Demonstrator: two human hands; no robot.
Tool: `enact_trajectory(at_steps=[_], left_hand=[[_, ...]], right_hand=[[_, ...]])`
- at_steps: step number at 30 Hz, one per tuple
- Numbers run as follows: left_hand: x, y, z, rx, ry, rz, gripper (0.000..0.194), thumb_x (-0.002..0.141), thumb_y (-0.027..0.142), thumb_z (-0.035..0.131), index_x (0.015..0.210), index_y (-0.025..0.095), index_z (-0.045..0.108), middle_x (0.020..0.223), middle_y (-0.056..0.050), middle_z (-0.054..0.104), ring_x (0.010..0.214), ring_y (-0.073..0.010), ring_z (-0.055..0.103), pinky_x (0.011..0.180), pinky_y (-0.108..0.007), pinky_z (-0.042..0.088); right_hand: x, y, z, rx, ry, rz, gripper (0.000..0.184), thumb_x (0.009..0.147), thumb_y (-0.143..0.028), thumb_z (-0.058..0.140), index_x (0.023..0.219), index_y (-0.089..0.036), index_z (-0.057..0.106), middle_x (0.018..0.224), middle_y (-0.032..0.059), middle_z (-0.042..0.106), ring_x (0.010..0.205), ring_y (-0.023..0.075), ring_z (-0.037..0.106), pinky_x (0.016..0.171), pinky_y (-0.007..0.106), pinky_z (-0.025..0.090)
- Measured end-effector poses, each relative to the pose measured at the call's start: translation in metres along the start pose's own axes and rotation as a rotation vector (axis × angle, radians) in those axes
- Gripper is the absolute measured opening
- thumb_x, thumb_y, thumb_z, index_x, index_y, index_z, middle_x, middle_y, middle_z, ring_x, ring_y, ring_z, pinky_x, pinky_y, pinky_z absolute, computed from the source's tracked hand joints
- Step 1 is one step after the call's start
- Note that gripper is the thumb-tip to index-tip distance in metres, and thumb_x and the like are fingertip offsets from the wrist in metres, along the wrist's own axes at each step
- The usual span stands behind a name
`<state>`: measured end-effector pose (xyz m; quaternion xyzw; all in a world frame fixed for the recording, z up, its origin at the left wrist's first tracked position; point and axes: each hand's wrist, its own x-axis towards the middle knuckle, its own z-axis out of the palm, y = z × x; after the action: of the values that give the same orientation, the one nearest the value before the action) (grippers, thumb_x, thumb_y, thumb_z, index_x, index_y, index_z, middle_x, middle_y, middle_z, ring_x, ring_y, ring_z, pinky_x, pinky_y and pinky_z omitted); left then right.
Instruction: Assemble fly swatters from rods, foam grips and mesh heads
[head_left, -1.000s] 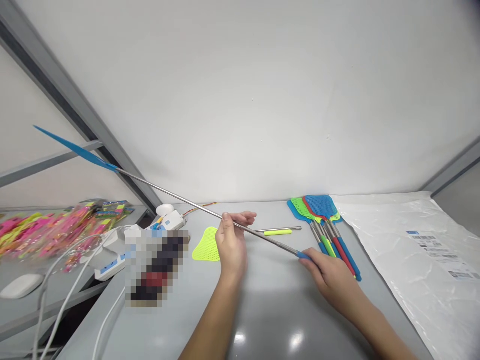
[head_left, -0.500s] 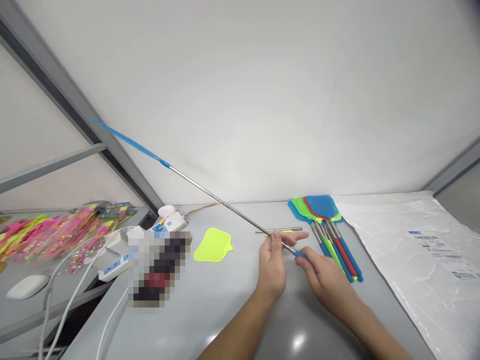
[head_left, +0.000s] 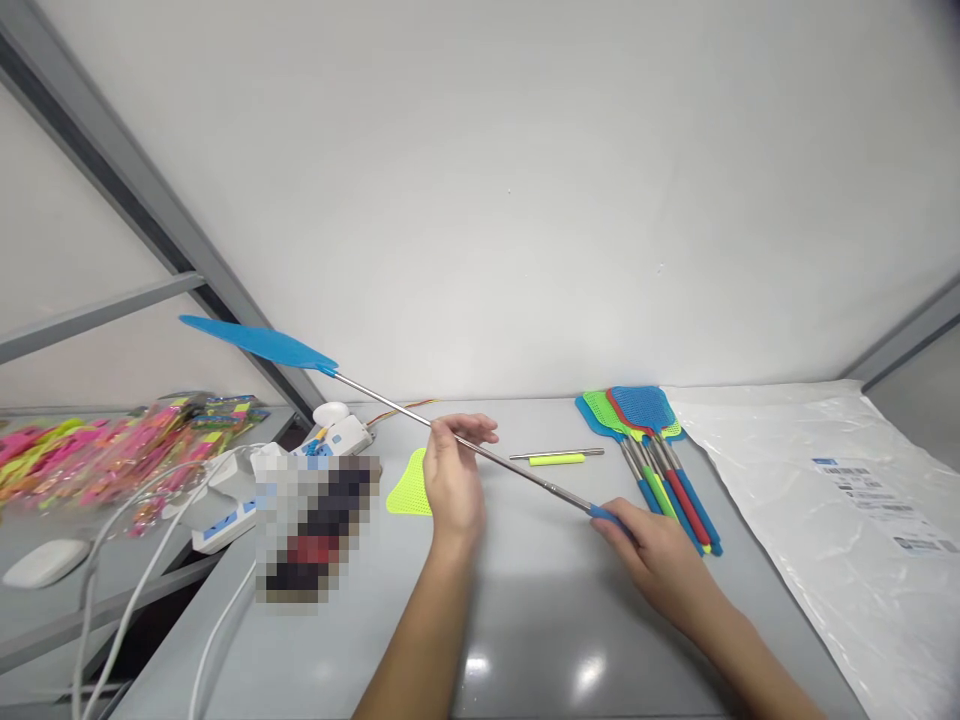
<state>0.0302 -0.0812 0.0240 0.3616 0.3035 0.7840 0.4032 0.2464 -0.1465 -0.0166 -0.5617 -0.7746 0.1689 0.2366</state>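
A telescopic fly swatter (head_left: 262, 343) with a blue head is held slantwise above the table, its metal rod drawn out long. My right hand (head_left: 652, 555) is wrapped round its blue handle at the lower right. Partway up the rod is my left hand (head_left: 454, 490), its thumb against the metal and its fingers loosely curved behind it. Below and behind that hand lies a yellow-green swatter head (head_left: 409, 490), partly covered by it. A loose metal rod (head_left: 559, 454) and a yellow-green handle (head_left: 556, 460) rest on the table between my hands.
Several finished fly swatters (head_left: 641, 408) lie fanned at the right, beside a white plastic mailer bag (head_left: 810, 560). To the left are a power strip (head_left: 225, 525) with white cables, a pixelated dark item (head_left: 322, 530), and a side shelf with colourful plastic packets (head_left: 150, 445).
My left hand has slid up the rod to the left, away from my right hand. The swatter head has dipped and turned to show more of its blue face.
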Motion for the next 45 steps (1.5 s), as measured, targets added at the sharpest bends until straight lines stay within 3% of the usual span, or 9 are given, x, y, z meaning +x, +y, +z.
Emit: enact_trajectory(at_steps=[5,11,19,24,28,31,35,40,45], left_hand=[[0.019,0.009,-0.015,-0.118,0.165,0.019,0.040,0.093,0.050,0.044,0.071,0.018,0.051,0.067,0.000,0.057,0.061,-0.0125,0.055,0.067,-0.029,0.046],[0.009,-0.004,-0.006,0.001,0.154,-0.043,0.044,0.094,0.050,0.042,0.066,0.018,0.052,0.063,-0.001,0.058,0.068,-0.0145,0.060,0.069,-0.028,0.043],[-0.054,-0.019,0.034,0.208,-0.363,-0.272,0.046,0.099,0.041,0.031,0.089,0.017,0.069,0.104,-0.011,0.071,0.104,-0.0227,0.063,0.091,-0.037,0.042],[-0.058,-0.018,0.034,0.242,-0.484,-0.346,0.038,0.096,0.043,0.040,0.108,0.021,0.068,0.117,-0.009,0.067,0.114,-0.0240,0.057,0.103,-0.040,0.037],[-0.032,-0.013,0.018,0.154,-0.284,-0.251,0.045,0.094,0.050,0.040,0.119,0.019,0.060,0.110,-0.012,0.068,0.094,-0.0213,0.064,0.092,-0.040,0.044],[-0.010,-0.010,0.005,0.054,0.027,-0.103,0.047,0.093,0.054,0.040,0.105,0.015,0.062,0.093,-0.010,0.070,0.078,-0.0164,0.064,0.080,-0.033,0.048],[-0.002,-0.013,0.000,0.038,0.214,-0.047,0.042,0.092,0.051,0.043,0.087,0.014,0.063,0.077,-0.006,0.068,0.075,-0.0166,0.065,0.075,-0.031,0.048],[-0.037,-0.024,0.024,0.143,-0.047,-0.189,0.040,0.094,0.046,0.043,0.085,0.014,0.066,0.085,-0.010,0.072,0.088,-0.0216,0.068,0.089,-0.037,0.045],[-0.062,-0.030,0.036,0.146,-0.154,-0.256,0.046,0.096,0.047,0.035,0.087,0.015,0.067,0.095,-0.013,0.072,0.097,-0.0246,0.065,0.090,-0.039,0.046]], right_hand=[[-0.004,0.001,0.004,-0.020,-0.025,-0.035,0.032,0.097,-0.042,0.036,0.082,-0.023,0.056,0.065,-0.0004,0.061,0.059,0.0155,0.056,0.056,0.027,0.034],[-0.003,0.006,0.003,-0.042,-0.010,0.006,0.033,0.097,-0.044,0.034,0.080,-0.023,0.052,0.063,-0.0005,0.060,0.057,0.0166,0.055,0.054,0.027,0.032],[0.001,-0.001,0.008,0.023,0.058,0.043,0.031,0.097,-0.041,0.032,0.074,-0.024,0.045,0.055,-0.0030,0.052,0.051,0.0161,0.050,0.049,0.026,0.030],[0.003,0.002,0.006,0.087,0.077,0.047,0.033,0.096,-0.043,0.033,0.073,-0.024,0.046,0.054,-0.0034,0.052,0.049,0.0150,0.050,0.049,0.025,0.032],[0.001,0.006,0.005,0.047,0.108,0.076,0.034,0.095,-0.047,0.035,0.081,-0.023,0.054,0.059,-0.0013,0.059,0.054,0.0161,0.056,0.051,0.025,0.035],[-0.001,0.005,0.008,0.004,0.101,0.060,0.034,0.095,-0.048,0.037,0.084,-0.023,0.058,0.065,0.0002,0.064,0.059,0.0167,0.061,0.053,0.025,0.037],[-0.001,0.000,0.015,-0.063,0.132,-0.012,0.034,0.095,-0.046,0.039,0.085,-0.022,0.060,0.068,0.0008,0.066,0.059,0.0163,0.061,0.055,0.025,0.037],[0.003,-0.009,0.018,-0.054,0.164,0.014,0.034,0.096,-0.044,0.037,0.081,-0.022,0.058,0.061,0.0002,0.062,0.053,0.0160,0.058,0.050,0.025,0.033],[0.004,-0.015,0.019,0.078,0.126,0.064,0.034,0.096,-0.045,0.035,0.078,-0.023,0.053,0.060,-0.0004,0.060,0.055,0.0164,0.056,0.051,0.024,0.034]])
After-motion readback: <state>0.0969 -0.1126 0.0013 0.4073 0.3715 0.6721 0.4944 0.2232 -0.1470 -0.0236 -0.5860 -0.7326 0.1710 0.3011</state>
